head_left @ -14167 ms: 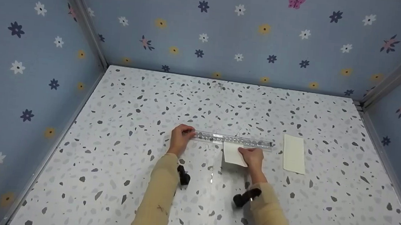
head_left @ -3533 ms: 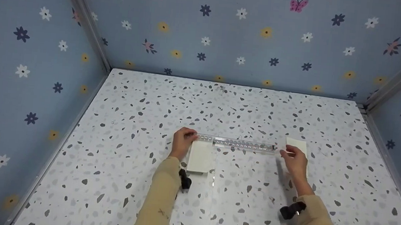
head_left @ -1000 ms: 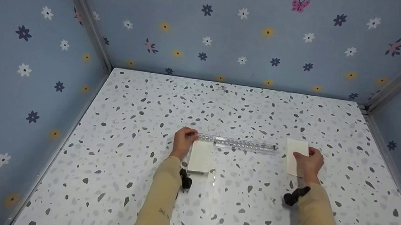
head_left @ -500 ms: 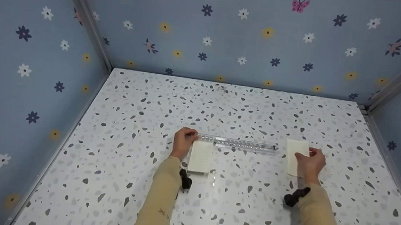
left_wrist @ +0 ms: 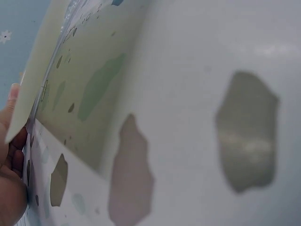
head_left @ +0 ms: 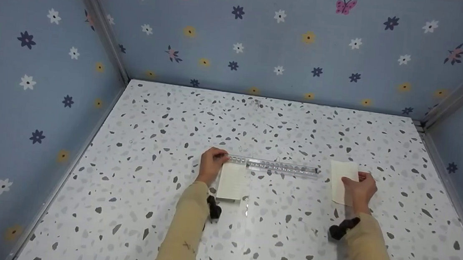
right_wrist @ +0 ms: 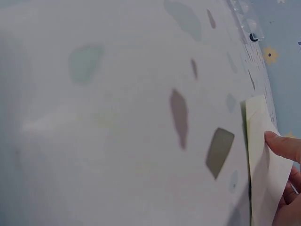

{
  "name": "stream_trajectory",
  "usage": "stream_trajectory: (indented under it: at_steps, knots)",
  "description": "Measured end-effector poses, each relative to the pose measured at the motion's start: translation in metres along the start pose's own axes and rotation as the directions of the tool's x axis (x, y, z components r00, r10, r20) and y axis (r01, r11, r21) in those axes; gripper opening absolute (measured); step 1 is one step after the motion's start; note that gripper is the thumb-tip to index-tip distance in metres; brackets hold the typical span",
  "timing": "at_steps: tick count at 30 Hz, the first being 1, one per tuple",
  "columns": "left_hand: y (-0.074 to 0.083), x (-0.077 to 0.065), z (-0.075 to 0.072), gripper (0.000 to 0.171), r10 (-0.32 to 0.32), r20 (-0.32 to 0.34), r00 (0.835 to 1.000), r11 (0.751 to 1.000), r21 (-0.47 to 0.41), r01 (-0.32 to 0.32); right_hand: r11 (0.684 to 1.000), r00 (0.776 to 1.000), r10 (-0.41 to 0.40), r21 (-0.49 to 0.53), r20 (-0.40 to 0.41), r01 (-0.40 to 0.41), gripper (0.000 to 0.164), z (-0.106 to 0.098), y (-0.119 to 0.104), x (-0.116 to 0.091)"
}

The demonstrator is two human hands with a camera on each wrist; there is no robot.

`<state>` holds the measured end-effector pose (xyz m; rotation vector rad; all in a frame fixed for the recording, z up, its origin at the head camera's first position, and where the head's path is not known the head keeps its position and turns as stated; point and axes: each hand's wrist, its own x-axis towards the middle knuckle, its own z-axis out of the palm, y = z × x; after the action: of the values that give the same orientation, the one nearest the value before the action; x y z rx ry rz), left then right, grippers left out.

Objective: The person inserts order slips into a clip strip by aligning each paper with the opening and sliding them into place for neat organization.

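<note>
Two hands, two cream sheets, one clear bumpy strip

So the left hand is pinching the left end of a clear strip with round bumps along it, which runs sideways across a speckled white table. The hand hides that end, so I can't tell if it's also gripping the left cream sheet, which sits at the strip's near edge. The left wrist view shows that sheet tilted up off the tabletop.

Over past the strip's right end, near it but apart, is the right cream sheet. The right hand has its right edge pinched, thumb on top and fingers behind, so that edge is partly covered. The hands are well apart.

Both arms come in from the near side in tan sleeves, each with a chunky black wrist camera; the left one is just beside the left sheet's lower corner. Around it all: blue walls with flowers and butterflies, plus metal posts in the corners.
</note>
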<state>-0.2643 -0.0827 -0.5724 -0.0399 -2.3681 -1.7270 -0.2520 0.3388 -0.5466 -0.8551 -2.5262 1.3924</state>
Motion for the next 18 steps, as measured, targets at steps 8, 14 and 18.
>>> stream_trajectory:
  at_steps: [8,14,18]
  knots:
    - [-0.0010,0.0003,0.0009,0.014,-0.014,-0.002,1.000,1.000,0.009,0.014,1.000,1.000,-0.009,-0.026,-0.004,0.009,0.052,-0.0035,-0.0015,0.0003]
    - [-0.0021,-0.0007,0.0007,0.015,-0.015,0.005,1.000,1.000,-0.004,0.015,0.999,1.000,-0.015,-0.034,-0.015,0.015,0.045,-0.0064,-0.0040,-0.0025]
    - [-0.0013,-0.0001,0.0010,0.015,-0.035,0.008,0.999,0.999,-0.020,0.035,0.999,0.999,-0.017,-0.043,-0.036,0.016,0.039,-0.0069,-0.0048,-0.0027]
